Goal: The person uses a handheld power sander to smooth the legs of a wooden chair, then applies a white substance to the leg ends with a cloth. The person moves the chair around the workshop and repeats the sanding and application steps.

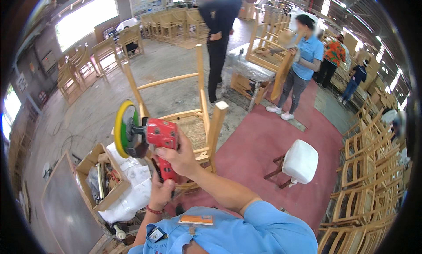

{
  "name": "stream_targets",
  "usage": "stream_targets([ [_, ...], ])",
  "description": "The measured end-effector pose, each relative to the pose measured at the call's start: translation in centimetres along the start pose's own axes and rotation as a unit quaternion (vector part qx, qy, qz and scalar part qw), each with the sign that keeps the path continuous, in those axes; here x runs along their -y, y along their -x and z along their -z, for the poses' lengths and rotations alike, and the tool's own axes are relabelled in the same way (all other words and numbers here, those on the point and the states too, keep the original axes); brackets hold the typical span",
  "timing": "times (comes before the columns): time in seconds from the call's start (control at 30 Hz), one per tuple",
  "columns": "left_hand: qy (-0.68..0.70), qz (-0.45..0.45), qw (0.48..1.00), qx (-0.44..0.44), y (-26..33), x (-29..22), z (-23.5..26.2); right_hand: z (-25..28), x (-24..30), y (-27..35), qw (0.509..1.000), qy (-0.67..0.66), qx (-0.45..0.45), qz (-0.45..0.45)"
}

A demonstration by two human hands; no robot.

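Observation:
A red handheld sander (161,133) is raised in front of me, its round yellow and green pad (125,128) turned to the left. My right hand (179,155) is wrapped round the tool's red body. Lower down, my left hand (161,191), with a red bracelet at the wrist, closes on the bottom end of the handle. Just beyond the sander stands an upturned light wooden chair frame (217,124), legs pointing up and woven seat low between them. The pad is apart from the wood, as far as I can see.
At left, an open cardboard box (115,197) of tools sits by a dark panel (70,205). A white-covered stool (301,161) stands on the red mat (246,153). Chair frames (365,179) line the right side. Two people stand ahead near a wrapped table (248,63).

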State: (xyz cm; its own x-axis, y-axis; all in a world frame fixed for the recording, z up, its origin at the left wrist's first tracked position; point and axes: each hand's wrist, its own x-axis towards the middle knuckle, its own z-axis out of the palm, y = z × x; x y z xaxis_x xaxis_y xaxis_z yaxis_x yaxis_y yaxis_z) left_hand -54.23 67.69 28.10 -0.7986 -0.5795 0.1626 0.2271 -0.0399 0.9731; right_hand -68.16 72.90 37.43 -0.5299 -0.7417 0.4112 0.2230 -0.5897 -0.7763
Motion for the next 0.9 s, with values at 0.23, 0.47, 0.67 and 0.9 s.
stream_targets([
  [0.23,0.041,-0.016,0.976,-0.215,3.1,-5.0,9.8,-8.3,-9.9,-4.1,0.977,0.049,0.175,-0.112],
  [0.47,-0.008,0.061,0.909,-0.411,5.3,-3.6,21.8,5.4,-19.2,5.0,0.834,0.256,0.207,-0.443],
  [0.67,-0.1,0.114,0.871,-0.467,3.2,1.1,30.2,18.4,-20.9,16.4,0.691,0.392,0.03,-0.606],
  [0.9,-0.218,0.162,0.848,-0.455,-3.9,8.2,36.4,23.0,-20.3,24.3,0.633,0.387,-0.099,-0.663],
])
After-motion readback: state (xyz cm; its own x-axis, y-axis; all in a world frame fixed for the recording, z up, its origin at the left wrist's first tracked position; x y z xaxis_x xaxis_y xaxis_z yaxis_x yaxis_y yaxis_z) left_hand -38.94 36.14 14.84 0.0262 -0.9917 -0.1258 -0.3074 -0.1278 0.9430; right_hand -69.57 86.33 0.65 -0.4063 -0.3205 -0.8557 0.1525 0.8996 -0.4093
